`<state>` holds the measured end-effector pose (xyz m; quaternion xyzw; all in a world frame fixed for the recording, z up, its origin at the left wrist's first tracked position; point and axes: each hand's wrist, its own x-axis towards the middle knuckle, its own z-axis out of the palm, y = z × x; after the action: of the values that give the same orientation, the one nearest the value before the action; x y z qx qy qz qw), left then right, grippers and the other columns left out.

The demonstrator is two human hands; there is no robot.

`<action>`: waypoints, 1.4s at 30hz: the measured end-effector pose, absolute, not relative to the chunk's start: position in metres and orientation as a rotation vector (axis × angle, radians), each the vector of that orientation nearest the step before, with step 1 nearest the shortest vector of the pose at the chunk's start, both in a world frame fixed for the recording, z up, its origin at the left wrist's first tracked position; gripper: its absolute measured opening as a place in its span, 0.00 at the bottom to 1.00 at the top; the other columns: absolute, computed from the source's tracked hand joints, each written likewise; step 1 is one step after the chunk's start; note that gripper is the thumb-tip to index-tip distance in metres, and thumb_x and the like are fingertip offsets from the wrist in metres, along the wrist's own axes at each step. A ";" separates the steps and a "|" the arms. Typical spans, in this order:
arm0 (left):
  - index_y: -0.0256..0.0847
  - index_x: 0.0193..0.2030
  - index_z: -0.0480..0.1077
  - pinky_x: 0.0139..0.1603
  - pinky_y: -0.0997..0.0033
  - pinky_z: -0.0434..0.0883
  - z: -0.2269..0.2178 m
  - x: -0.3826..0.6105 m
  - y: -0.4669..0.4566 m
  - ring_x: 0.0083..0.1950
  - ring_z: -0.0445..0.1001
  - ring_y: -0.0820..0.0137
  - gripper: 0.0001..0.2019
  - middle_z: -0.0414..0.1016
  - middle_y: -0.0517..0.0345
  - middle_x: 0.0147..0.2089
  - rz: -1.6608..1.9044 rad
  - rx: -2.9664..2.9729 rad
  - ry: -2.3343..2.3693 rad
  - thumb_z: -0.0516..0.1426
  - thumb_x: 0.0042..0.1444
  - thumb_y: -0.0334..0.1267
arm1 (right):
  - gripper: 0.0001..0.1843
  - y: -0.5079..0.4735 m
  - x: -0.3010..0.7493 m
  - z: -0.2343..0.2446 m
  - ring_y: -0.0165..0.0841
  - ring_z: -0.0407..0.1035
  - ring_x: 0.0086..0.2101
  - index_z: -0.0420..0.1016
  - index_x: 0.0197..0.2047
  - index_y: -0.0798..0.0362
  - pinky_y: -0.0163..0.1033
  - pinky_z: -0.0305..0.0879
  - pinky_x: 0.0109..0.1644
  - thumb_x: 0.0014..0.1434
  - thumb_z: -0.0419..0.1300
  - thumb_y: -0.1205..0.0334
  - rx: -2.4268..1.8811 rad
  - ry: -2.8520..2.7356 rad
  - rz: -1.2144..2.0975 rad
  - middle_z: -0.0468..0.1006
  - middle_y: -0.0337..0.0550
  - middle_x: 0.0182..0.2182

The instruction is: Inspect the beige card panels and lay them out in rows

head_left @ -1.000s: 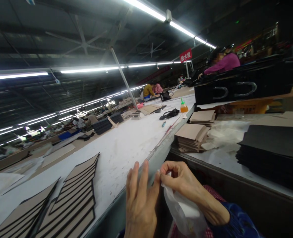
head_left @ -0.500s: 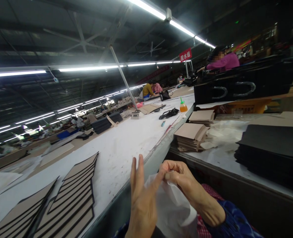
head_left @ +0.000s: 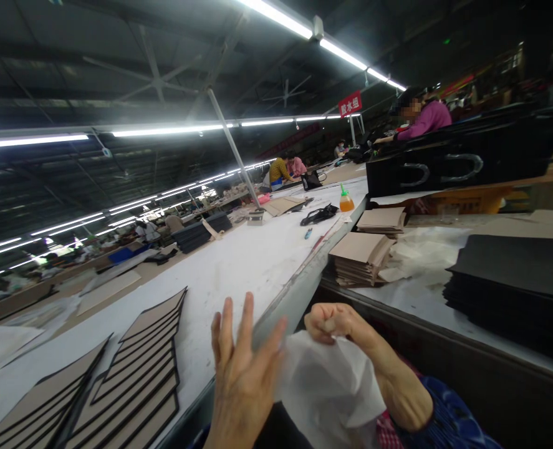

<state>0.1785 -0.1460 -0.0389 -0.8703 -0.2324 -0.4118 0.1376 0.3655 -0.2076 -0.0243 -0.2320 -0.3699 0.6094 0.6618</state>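
My right hand (head_left: pixel 339 327) is closed on the upper edge of a thin white sheet (head_left: pixel 327 386), which looks like paper or soft plastic and hangs down over my lap. My left hand (head_left: pixel 243 368) is to the left of the sheet with its fingers spread and nothing in them; its index finger is blurred. Left of that hand, tan panels with black edges (head_left: pixel 140 368) lie overlapped in a fanned row on the white tabletop (head_left: pixel 220 274). A second fanned row of tan panels (head_left: pixel 47 399) is at the lower left.
Stacked tan boards (head_left: pixel 360 252) and a tall pile of black sheets (head_left: pixel 514 287) stand on the right. Farther along the table are a bottle of amber liquid (head_left: pixel 346 201) and a black strap bundle (head_left: pixel 319 214). A co-worker in purple (head_left: pixel 426 118) leans over black bags (head_left: pixel 463 153).
My left hand has moved left, away from my right hand, and its fingers have spread. My right hand has closed more tightly on the white sheet, which now shows more.
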 end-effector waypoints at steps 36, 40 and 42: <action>0.42 0.41 0.79 0.54 0.65 0.71 -0.042 0.225 -0.187 0.52 0.74 0.61 0.11 0.78 0.50 0.48 -3.089 -2.606 -1.426 0.62 0.52 0.41 | 0.07 -0.218 0.352 -0.029 0.29 0.66 0.25 0.77 0.30 0.53 0.32 0.63 0.28 0.59 0.60 0.65 -0.897 -1.320 0.253 0.74 0.41 0.26; 0.44 0.44 0.78 0.57 0.62 0.69 -0.044 0.226 -0.195 0.54 0.72 0.61 0.10 0.76 0.53 0.51 -2.682 -2.615 -1.277 0.59 0.56 0.39 | 0.05 -0.216 0.350 -0.030 0.30 0.69 0.27 0.76 0.34 0.53 0.33 0.66 0.30 0.59 0.59 0.70 -0.859 -1.396 0.014 0.76 0.43 0.28; 0.45 0.44 0.78 0.57 0.62 0.69 -0.042 0.226 -0.197 0.53 0.73 0.61 0.10 0.76 0.53 0.51 -2.513 -2.633 -1.189 0.58 0.57 0.37 | 0.06 -0.214 0.349 -0.031 0.30 0.70 0.28 0.74 0.36 0.53 0.32 0.67 0.31 0.59 0.58 0.72 -0.847 -1.416 -0.051 0.76 0.43 0.29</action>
<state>0.2259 -0.1967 -0.0420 -0.6474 -0.2923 -0.6178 -0.3371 0.3491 -0.2144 -0.0314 -0.3768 -0.6303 -0.0228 0.6784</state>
